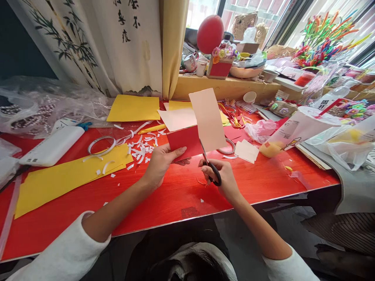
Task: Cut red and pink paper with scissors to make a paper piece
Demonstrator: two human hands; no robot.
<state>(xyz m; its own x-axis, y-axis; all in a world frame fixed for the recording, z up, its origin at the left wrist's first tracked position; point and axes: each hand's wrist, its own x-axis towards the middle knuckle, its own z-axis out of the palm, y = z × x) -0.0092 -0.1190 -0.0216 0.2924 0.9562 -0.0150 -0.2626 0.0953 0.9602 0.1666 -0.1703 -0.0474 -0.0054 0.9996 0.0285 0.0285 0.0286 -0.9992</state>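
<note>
the left hand (162, 160) pinches the red card (187, 141) above the table (252, 181); the right hand (225, 176) grips scissors (216, 175) at its edge. nothing i see steadies the pale strip (208, 121), so drooping could skew the cut.

Plain white sleeves (66, 248), wide at the cuff, ending on bare forearms (120, 208).
</note>
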